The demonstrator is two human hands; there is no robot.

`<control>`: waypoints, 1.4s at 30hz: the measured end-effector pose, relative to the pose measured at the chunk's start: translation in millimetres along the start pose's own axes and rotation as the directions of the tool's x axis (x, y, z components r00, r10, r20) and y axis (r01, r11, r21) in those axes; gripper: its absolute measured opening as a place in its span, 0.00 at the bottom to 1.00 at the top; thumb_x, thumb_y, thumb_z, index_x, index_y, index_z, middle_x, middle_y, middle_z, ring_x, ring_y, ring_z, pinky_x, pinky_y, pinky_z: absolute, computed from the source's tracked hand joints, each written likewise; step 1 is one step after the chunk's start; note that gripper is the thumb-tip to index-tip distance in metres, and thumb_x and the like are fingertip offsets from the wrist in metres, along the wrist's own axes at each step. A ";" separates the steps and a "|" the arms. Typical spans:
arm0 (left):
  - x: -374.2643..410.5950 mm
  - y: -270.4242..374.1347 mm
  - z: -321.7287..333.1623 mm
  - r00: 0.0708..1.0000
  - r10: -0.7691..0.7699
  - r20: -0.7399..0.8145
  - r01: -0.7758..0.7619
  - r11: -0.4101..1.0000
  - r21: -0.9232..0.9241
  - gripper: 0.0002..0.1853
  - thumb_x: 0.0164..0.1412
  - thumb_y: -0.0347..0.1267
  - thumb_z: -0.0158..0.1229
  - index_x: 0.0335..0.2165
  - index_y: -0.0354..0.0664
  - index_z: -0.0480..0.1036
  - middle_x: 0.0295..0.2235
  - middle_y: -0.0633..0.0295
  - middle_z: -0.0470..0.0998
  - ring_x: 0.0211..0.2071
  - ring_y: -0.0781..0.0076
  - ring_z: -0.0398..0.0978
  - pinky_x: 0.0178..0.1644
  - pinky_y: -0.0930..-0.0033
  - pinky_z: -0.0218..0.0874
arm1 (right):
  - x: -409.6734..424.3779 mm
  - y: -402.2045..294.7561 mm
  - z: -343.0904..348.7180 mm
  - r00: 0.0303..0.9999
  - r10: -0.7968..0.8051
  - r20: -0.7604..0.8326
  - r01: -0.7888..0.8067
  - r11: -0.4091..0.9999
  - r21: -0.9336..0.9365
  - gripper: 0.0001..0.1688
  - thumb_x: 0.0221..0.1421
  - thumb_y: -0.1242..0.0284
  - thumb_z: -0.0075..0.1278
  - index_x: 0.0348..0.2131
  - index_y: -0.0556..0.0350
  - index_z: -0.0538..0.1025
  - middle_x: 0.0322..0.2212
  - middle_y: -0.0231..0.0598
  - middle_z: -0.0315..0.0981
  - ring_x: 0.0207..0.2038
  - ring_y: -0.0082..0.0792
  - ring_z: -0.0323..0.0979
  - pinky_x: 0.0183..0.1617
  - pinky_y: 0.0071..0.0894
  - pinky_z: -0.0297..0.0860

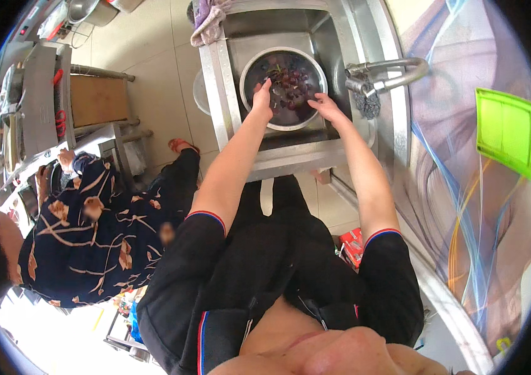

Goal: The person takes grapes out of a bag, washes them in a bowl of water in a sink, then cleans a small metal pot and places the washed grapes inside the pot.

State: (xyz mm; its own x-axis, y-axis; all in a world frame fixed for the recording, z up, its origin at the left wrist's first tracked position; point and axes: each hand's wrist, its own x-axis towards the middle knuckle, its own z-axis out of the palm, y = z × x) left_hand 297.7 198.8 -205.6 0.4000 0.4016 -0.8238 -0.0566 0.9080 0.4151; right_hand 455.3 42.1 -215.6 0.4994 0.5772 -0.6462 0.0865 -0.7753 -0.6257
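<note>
A round metal basin (323, 77) of dark-looking water stands inside a stainless steel sink (328, 37). Dark red grapes (296, 82), with bits of green stem, lie in the water. My left hand (261, 99) reaches over the basin's left side, thumb raised and fingers apart, beside the grapes. Across from it, my right hand (328, 108) is over the lower right rim, its fingers spread and pointing inward. Neither hand visibly holds a grape. Whether the fingertips touch the water is hard to tell.
A metal faucet (387, 77) and a grey scouring pad (367, 104) are right of the basin. A purple cloth (210, 21) hangs on the sink's upper left corner. At left, another person (101, 225) in a patterned top works at a counter. A green plastic board (509, 131) is at right.
</note>
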 end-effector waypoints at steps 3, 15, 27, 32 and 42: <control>45.7 -4.1 -3.0 0.989 0.103 -0.108 -0.087 0.986 0.143 0.42 0.52 0.48 0.56 0.60 0.55 0.46 0.59 0.57 0.51 0.58 0.58 0.51 0.55 0.49 0.49 | 45.4 0.7 11.4 0.989 -0.124 -0.078 0.111 0.982 -0.155 0.44 0.49 0.53 0.52 0.56 0.61 0.57 0.51 0.53 0.59 0.53 0.43 0.59 0.55 0.33 0.57; 88.2 12.0 9.1 0.988 -0.125 -0.092 0.133 0.988 0.077 0.49 0.44 0.64 0.54 0.53 0.37 0.60 0.51 0.55 0.66 0.51 0.57 0.64 0.54 0.55 0.55 | 64.9 -70.7 37.1 0.960 -0.084 0.267 -0.130 0.712 0.690 0.42 0.49 0.54 0.54 0.57 0.47 0.56 0.55 0.40 0.54 0.58 0.39 0.51 0.59 0.36 0.50; 5.3 -4.5 28.3 0.963 -0.010 -0.270 -0.021 0.993 -0.112 0.28 0.55 0.37 0.55 0.52 0.43 0.58 0.49 0.53 0.65 0.49 0.59 0.65 0.46 0.52 0.63 | 33.1 -31.1 7.2 0.875 -0.482 0.053 0.484 0.873 -0.050 0.29 0.48 0.62 0.56 0.48 0.53 0.68 0.44 0.51 0.65 0.48 0.48 0.63 0.54 0.38 0.59; 23.8 -17.6 20.2 0.900 -0.068 -0.431 0.014 0.992 -0.127 0.41 0.55 0.41 0.56 0.60 0.53 0.40 0.59 0.55 0.48 0.54 0.54 0.59 0.51 0.49 0.59 | 93.2 -20.1 18.1 0.977 -0.170 -0.131 0.187 0.974 0.131 0.37 0.51 0.55 0.51 0.52 0.61 0.61 0.48 0.54 0.62 0.52 0.47 0.60 0.55 0.36 0.57; 29.5 0.4 29.4 0.974 -0.205 0.095 0.224 0.937 -0.267 0.41 0.51 0.66 0.41 0.52 0.50 0.63 0.53 0.59 0.64 0.54 0.59 0.60 0.55 0.45 0.51 | 63.3 -63.4 44.1 0.933 -0.358 0.023 0.326 0.872 0.366 0.33 0.48 0.62 0.56 0.51 0.57 0.65 0.51 0.47 0.60 0.52 0.40 0.60 0.54 0.33 0.59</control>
State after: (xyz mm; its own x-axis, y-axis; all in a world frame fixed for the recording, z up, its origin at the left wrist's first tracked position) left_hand 336.4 207.5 -218.4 0.4886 0.1934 -0.8508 -0.2080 0.9728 0.1016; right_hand 443.4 139.1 -236.1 0.4157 0.8221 -0.3889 -0.0775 -0.3941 -0.9158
